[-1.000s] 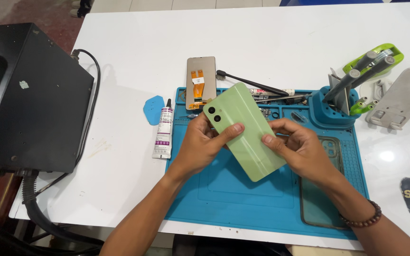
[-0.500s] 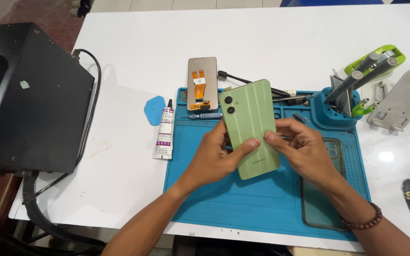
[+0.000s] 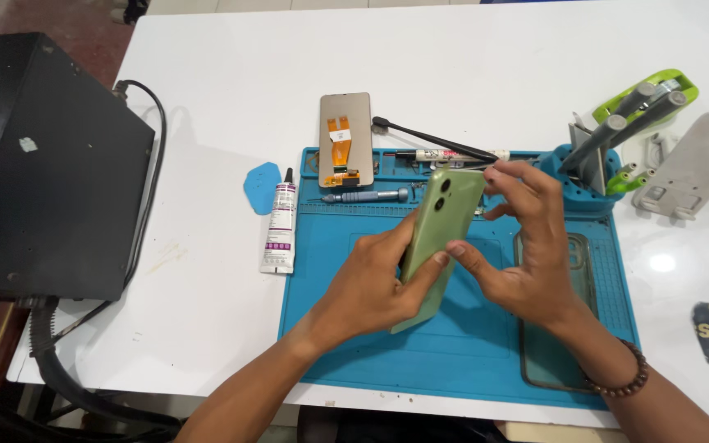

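- We see the left hand (image 3: 371,283) and right hand (image 3: 527,246) both clasped around a green phone (image 3: 441,238), tilted on edge above the blue mat (image 3: 453,361).
- On the mat's right part lies a clear case (image 3: 560,361).
- Left of the mat, on the counter (image 3: 248,82): a glue tube (image 3: 279,230).

Bare mat (image 3: 453,361) below the hands — screwdriver (image 3: 368,196), screen panel (image 3: 345,139) crowd its top.
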